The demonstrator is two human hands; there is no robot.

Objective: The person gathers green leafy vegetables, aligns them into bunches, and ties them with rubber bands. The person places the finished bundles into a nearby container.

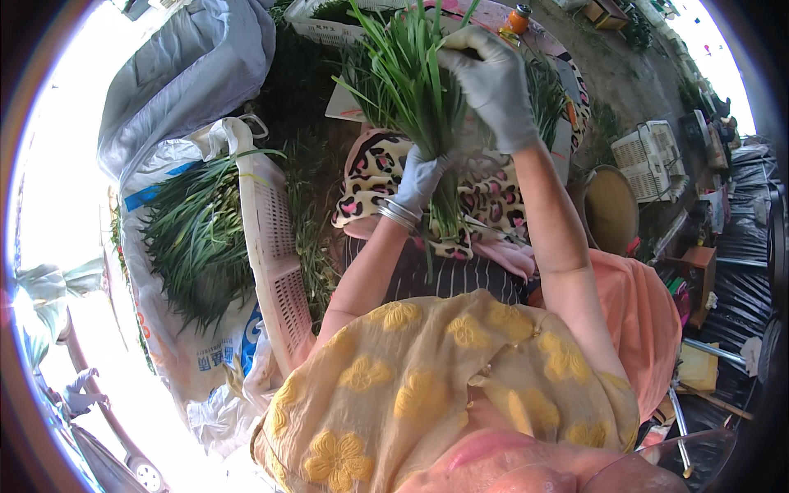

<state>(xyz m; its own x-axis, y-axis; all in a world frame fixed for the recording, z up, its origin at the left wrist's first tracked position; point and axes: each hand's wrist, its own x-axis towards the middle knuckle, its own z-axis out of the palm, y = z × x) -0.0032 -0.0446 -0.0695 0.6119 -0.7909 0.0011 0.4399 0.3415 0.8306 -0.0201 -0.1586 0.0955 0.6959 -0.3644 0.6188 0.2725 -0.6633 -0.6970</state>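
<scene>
A bunch of long green leafy stalks, like garlic chives, is gripped near its middle by my left hand, which wears a grey glove with metal bangles at the wrist. My right hand, also gloved, is at the upper right side of the bunch, thumb and fingertips together at the leaves; whether a leaf is pinched between them I cannot tell. The cut ends hang over a leopard-print cloth on my lap. More greens lie on the table beyond.
At the left, a white plastic crate lined with sacking holds a large heap of greens. Another white basket and an orange jar are at the top. A round metal vessel and white crates stand at the right.
</scene>
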